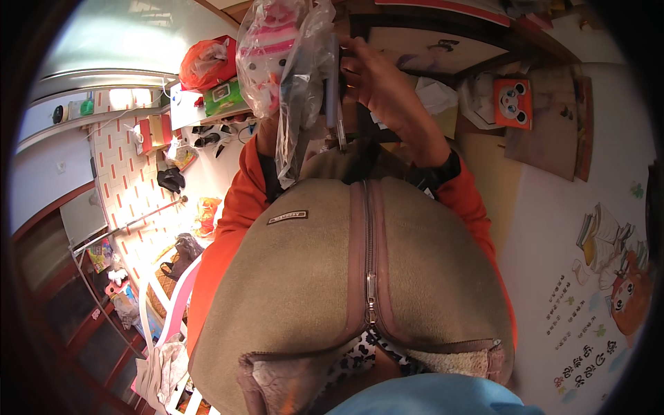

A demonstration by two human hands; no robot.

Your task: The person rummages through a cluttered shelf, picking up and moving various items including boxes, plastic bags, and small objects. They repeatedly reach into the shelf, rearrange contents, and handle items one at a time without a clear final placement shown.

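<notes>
A plush toy (267,57) with a pink-and-white striped hat is wrapped in a clear plastic bag (306,93), raised before my chest. My left hand is mostly hidden behind it; only the left wrist (267,136) shows below the toy. Beside the bag, on its right, stands a narrow blue-grey flat object (332,78), seen edge-on. A thin clear rod-like piece (341,136) hangs at its lower end. My right hand (381,85) has its bent fingers close to that edge. Whether they touch or grip it is unclear.
A red plastic bag (205,62) and a green packet (223,98) lie on a white surface to the left. Pink-and-white chair rails (174,306) stand near my left side. On the right are an orange cartoon-faced box (512,104) and a wall with drawings (596,290).
</notes>
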